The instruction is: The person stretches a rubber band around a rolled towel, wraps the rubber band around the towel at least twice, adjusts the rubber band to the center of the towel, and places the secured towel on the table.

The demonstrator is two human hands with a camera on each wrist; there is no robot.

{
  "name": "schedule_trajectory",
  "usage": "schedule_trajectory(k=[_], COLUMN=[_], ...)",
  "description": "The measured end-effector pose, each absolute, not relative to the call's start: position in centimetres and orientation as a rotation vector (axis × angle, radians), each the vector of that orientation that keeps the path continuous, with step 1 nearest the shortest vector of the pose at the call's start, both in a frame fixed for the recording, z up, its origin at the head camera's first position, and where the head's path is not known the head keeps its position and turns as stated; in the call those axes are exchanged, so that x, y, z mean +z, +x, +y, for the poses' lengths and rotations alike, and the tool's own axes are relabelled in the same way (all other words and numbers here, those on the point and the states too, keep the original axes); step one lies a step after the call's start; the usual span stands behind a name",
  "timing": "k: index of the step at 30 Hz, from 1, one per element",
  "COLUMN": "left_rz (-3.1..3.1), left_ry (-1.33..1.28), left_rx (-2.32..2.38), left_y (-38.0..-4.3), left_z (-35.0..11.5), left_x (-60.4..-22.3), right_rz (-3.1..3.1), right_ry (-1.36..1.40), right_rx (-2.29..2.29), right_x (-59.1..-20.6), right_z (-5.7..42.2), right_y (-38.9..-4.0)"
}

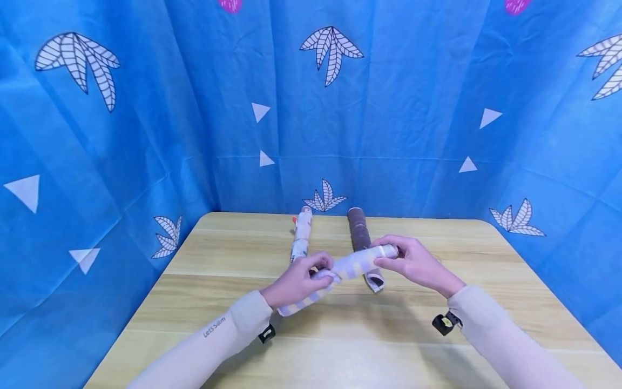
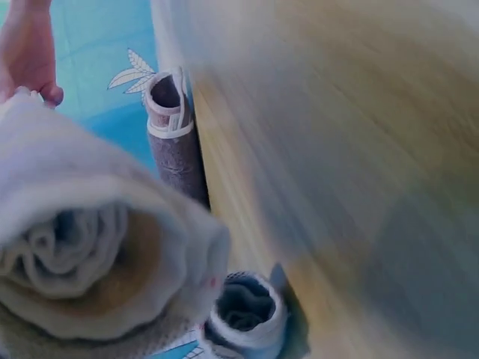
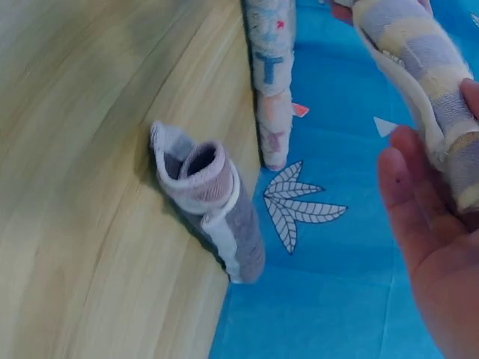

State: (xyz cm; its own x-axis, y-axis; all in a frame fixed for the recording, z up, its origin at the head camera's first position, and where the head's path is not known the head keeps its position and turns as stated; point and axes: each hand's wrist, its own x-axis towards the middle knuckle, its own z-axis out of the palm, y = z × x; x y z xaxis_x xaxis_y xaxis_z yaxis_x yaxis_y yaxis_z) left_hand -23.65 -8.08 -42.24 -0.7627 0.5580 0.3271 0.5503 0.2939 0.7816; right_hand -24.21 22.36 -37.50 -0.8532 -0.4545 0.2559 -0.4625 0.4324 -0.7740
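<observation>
Both hands hold a rolled towel (image 1: 353, 265) with pale purple and cream checks, raised above the table. My left hand (image 1: 295, 282) pinches it near the middle, and part of the towel slants down to the lower left behind the wrist. At the upper right end, my right hand (image 1: 419, 263) grips the roll between thumb and fingers. Stripes and a loose edge show on the towel (image 3: 419, 48) in the right wrist view. In the left wrist view its near end (image 2: 198, 247) shows spiral layers. My left fingers are hidden there.
Behind the towel, a white patterned towel roll (image 1: 303, 231) with a small red tag lies on the wooden table (image 1: 233, 237). Right of it lies a brown towel roll (image 1: 359, 231), its near end partly open. A blue curtain (image 1: 413, 108) surrounds the table's far side.
</observation>
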Motion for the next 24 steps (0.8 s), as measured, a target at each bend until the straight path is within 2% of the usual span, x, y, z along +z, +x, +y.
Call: schedule_trajectory(k=[7, 13, 24], left_rz=[2.329, 2.395, 2.968], left_ry=[0.891, 0.886, 1.187], left_rx=[1.625, 1.561, 1.052], left_y=[-23.9, -23.6, -22.7], left_z=[-8.2, -7.7, -6.8], left_x=[-41.9, -41.8, -42.3], right_rz=[-2.552, -2.497, -2.484], right_ry=[1.029, 1.004, 0.913], right_rx=[1.164, 1.066, 1.035], right_x=[-37.8, -37.7, -37.7], right_z=[21.9, 21.5, 21.5], right_y=[-24.3, -24.5, -24.8])
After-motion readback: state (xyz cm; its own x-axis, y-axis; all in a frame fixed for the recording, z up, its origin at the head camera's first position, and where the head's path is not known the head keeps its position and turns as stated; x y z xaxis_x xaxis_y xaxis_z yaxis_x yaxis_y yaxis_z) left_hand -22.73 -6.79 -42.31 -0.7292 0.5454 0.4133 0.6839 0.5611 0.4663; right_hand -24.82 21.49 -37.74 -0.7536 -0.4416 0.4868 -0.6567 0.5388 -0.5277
